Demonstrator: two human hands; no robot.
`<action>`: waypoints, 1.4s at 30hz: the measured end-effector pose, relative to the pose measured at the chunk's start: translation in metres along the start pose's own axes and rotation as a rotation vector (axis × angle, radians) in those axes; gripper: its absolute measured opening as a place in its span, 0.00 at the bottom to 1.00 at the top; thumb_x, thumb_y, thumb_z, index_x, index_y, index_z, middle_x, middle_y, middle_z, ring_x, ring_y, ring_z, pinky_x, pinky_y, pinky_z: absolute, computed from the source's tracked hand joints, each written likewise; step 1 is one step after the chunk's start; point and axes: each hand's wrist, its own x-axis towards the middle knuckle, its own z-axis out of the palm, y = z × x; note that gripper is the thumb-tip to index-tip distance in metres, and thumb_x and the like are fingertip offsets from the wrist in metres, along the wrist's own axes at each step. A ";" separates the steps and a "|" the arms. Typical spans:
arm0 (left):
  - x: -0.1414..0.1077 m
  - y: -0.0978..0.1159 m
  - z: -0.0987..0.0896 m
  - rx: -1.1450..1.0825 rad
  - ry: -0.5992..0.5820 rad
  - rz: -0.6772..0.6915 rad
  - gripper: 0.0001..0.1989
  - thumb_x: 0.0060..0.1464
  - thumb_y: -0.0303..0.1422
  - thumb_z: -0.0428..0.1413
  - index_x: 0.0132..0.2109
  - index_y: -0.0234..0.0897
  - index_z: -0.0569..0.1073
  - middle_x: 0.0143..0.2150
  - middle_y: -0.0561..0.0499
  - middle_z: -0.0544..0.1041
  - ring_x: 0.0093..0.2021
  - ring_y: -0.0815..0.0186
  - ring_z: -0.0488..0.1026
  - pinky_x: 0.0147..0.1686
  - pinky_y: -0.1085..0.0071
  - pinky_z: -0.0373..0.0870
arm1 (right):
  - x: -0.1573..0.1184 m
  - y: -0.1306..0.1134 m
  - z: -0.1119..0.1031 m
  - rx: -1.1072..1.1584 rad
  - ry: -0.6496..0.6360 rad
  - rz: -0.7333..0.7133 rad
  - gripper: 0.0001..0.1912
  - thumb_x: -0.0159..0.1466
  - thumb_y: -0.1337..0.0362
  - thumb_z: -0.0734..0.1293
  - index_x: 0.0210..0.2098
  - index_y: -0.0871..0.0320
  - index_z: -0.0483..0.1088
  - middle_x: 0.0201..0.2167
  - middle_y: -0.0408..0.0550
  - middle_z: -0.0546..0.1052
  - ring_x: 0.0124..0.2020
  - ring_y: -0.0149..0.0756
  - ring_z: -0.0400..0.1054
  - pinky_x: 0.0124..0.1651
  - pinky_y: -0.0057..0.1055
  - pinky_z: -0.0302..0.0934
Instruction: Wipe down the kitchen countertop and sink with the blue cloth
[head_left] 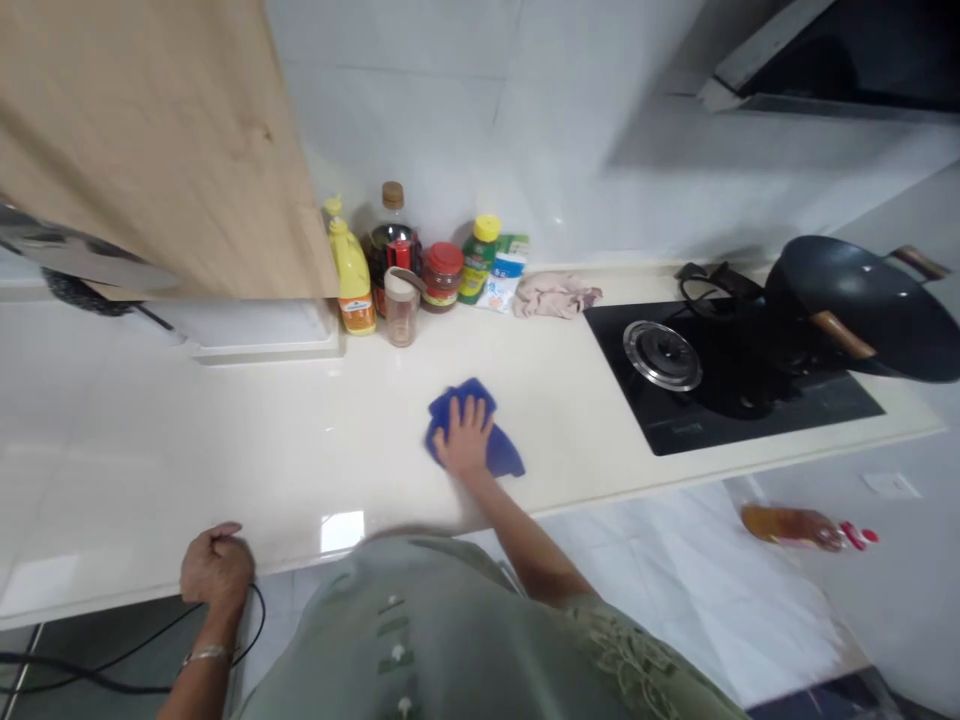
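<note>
My right hand lies flat with fingers spread on a blue cloth, pressing it to the white countertop. The cloth is crumpled and spreads out on both sides of the palm. Over at the counter's front edge on the left, my left hand rests curled in a loose fist, thumb on top. Nothing shows in its fingers.
Along the wall stand a yellow pump bottle, a dark sauce bottle, a clear cup, a red-lidded jar, a yellow-capped bottle and a beige rag. A wok sits on the black cooktop. Wooden cabinet overhangs left.
</note>
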 end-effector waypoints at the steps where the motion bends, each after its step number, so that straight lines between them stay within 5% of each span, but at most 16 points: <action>1: -0.001 0.002 -0.001 0.008 0.023 -0.031 0.17 0.55 0.29 0.48 0.43 0.37 0.81 0.36 0.45 0.76 0.30 0.60 0.64 0.31 0.65 0.57 | -0.008 -0.019 0.002 0.038 -0.028 -0.101 0.41 0.68 0.54 0.62 0.75 0.65 0.51 0.75 0.68 0.49 0.76 0.67 0.34 0.72 0.68 0.34; 4: -0.006 0.008 -0.005 0.010 0.055 -0.065 0.18 0.56 0.28 0.48 0.43 0.38 0.82 0.36 0.46 0.77 0.30 0.61 0.64 0.30 0.66 0.56 | -0.040 -0.050 0.005 0.141 -0.125 -0.477 0.40 0.68 0.53 0.64 0.75 0.60 0.53 0.76 0.64 0.49 0.77 0.64 0.33 0.73 0.65 0.31; 8: -0.009 0.010 -0.008 -0.003 0.079 -0.062 0.17 0.56 0.27 0.48 0.41 0.38 0.83 0.36 0.47 0.77 0.31 0.62 0.66 0.31 0.67 0.57 | -0.048 -0.027 0.002 0.183 -0.199 -0.796 0.37 0.68 0.55 0.65 0.73 0.53 0.57 0.76 0.57 0.52 0.77 0.56 0.37 0.75 0.59 0.33; 11: -0.010 0.010 -0.008 -0.008 0.079 -0.071 0.17 0.56 0.26 0.48 0.41 0.38 0.83 0.35 0.48 0.78 0.31 0.62 0.66 0.32 0.67 0.58 | -0.017 0.014 -0.002 0.133 -0.142 -0.703 0.36 0.67 0.57 0.65 0.72 0.55 0.60 0.75 0.57 0.54 0.77 0.55 0.39 0.75 0.58 0.35; 17: -0.010 0.009 -0.007 0.009 0.093 -0.109 0.16 0.56 0.27 0.49 0.40 0.38 0.82 0.34 0.48 0.76 0.29 0.63 0.63 0.30 0.67 0.56 | 0.066 0.102 -0.004 -0.078 -0.017 -0.296 0.35 0.69 0.57 0.60 0.74 0.57 0.56 0.76 0.57 0.52 0.77 0.53 0.39 0.74 0.55 0.40; 21: -0.006 0.006 -0.005 0.016 0.098 -0.122 0.15 0.55 0.28 0.49 0.39 0.39 0.81 0.33 0.49 0.76 0.28 0.62 0.61 0.29 0.66 0.56 | 0.119 0.130 -0.004 -0.150 0.020 -0.084 0.36 0.71 0.53 0.55 0.75 0.60 0.52 0.76 0.60 0.51 0.76 0.57 0.38 0.72 0.59 0.40; 27: -0.005 0.005 -0.006 0.028 0.088 -0.118 0.14 0.53 0.28 0.49 0.37 0.40 0.80 0.35 0.49 0.76 0.29 0.61 0.63 0.31 0.65 0.56 | 0.193 0.090 0.005 -0.124 0.032 0.107 0.40 0.70 0.51 0.55 0.76 0.65 0.48 0.74 0.70 0.50 0.74 0.67 0.39 0.68 0.69 0.41; 32: -0.004 0.007 -0.007 0.056 0.076 -0.173 0.15 0.54 0.28 0.48 0.37 0.40 0.80 0.36 0.49 0.77 0.30 0.60 0.64 0.31 0.64 0.56 | 0.218 0.031 0.013 -0.110 0.002 0.004 0.40 0.69 0.52 0.55 0.76 0.64 0.47 0.75 0.68 0.50 0.75 0.68 0.38 0.68 0.70 0.40; 37: -0.008 0.014 -0.009 0.036 0.083 -0.175 0.15 0.57 0.28 0.48 0.38 0.39 0.80 0.37 0.48 0.78 0.32 0.62 0.64 0.33 0.66 0.56 | 0.197 0.010 0.016 -0.117 -0.013 -0.252 0.39 0.68 0.54 0.57 0.76 0.59 0.50 0.75 0.63 0.51 0.75 0.63 0.39 0.71 0.65 0.38; 42: -0.017 0.014 -0.009 -0.003 0.102 -0.173 0.14 0.57 0.26 0.49 0.37 0.37 0.80 0.38 0.48 0.79 0.33 0.63 0.66 0.33 0.67 0.55 | 0.132 0.019 0.028 -0.157 0.012 -0.369 0.39 0.67 0.54 0.59 0.75 0.59 0.51 0.76 0.61 0.51 0.76 0.61 0.38 0.72 0.63 0.39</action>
